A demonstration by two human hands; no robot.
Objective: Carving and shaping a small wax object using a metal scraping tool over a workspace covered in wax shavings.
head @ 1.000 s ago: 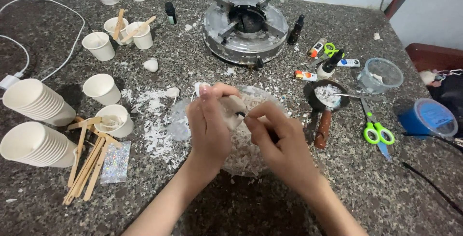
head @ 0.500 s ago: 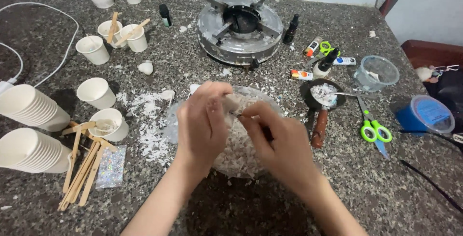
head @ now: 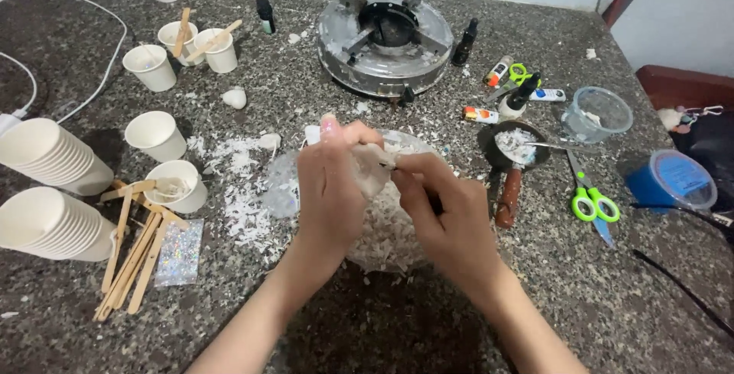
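Presently, left hand (head: 330, 190) clasped around a pale wax lump (head: 372, 169), right hand (head: 451, 217) pinching its edge. Both held directly above a clear bowl of white shavings (head: 382, 229) on the speckled surface (head: 367, 328). Small dark pan (head: 514, 148) and green scissors (head: 590, 200) just right of the right hand.
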